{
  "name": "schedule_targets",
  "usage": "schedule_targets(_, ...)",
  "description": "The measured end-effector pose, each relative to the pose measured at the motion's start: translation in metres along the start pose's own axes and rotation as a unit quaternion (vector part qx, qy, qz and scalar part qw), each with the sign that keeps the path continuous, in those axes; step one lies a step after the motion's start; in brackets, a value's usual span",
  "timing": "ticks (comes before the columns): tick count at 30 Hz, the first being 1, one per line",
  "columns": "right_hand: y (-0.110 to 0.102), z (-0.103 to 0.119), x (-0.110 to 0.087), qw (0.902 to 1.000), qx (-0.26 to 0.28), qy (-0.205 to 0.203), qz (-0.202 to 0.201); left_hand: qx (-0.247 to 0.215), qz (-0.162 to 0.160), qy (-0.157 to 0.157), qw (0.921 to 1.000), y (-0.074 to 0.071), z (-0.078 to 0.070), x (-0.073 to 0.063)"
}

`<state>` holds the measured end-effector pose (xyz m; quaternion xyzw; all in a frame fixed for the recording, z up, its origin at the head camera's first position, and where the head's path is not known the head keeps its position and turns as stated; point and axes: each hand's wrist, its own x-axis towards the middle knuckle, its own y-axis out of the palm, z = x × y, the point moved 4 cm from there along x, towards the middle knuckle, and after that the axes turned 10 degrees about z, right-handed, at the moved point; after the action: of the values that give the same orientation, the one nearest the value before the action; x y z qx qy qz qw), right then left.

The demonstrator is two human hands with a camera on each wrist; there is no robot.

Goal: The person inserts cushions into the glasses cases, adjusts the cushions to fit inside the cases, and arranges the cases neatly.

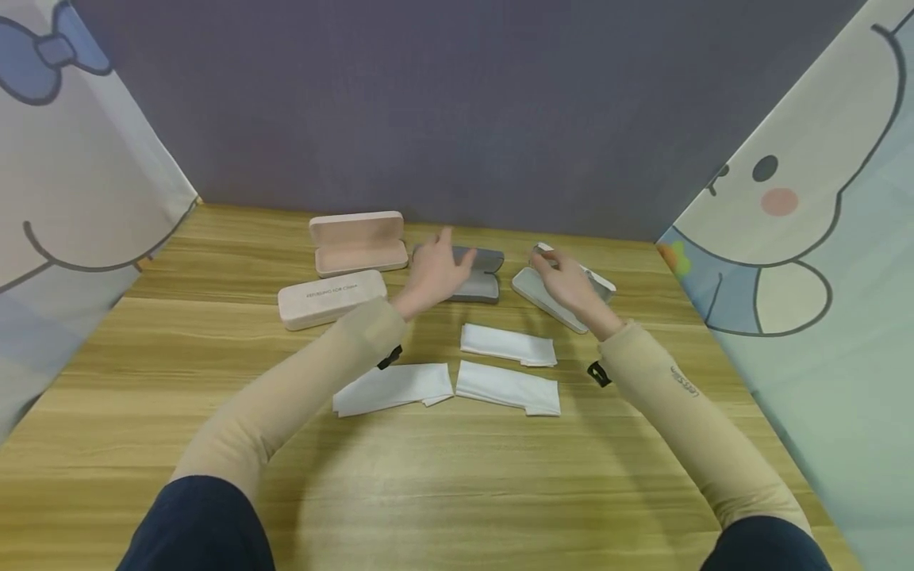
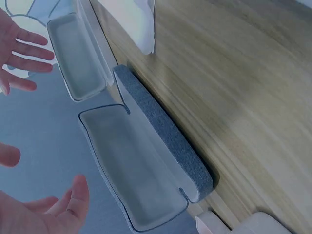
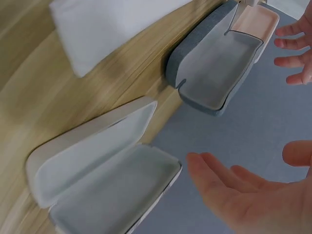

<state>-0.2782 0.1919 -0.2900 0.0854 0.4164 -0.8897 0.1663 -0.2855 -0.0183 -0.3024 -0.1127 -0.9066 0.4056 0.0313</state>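
My left hand (image 1: 437, 274) is held over an open dark grey glasses case (image 1: 476, 287), its fingers spread and holding nothing. In the left wrist view that case's grey lining (image 2: 141, 165) shows bare. To the right, my right hand (image 1: 567, 285) hovers above an open white glasses case (image 1: 543, 297) with a pale grey inside. The right wrist view shows the fingers (image 3: 214, 183) loosely bent beside the raised lid, apart from it, with nothing in them. Both hands also appear together in each wrist view.
An open pink-lined case (image 1: 360, 255) stands at the back left, with a closed white case (image 1: 332, 299) in front of it. Folded white cloths lie nearer: one small (image 1: 507, 344), one at right (image 1: 508, 387), one at left (image 1: 396, 387). A grey partition (image 1: 428, 119) rises behind.
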Motion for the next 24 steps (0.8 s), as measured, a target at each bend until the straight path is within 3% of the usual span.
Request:
schedule_targets(11,-0.007,-0.022,-0.025,0.9998,-0.021,-0.006,0.000,0.009,0.030,0.038,0.9988,0.015,-0.007,-0.005)
schedule_targets(24,0.008,-0.046,-0.038,0.9985,-0.049,-0.022,-0.006,0.032,0.071,0.072,0.9944,0.038,-0.003,-0.014)
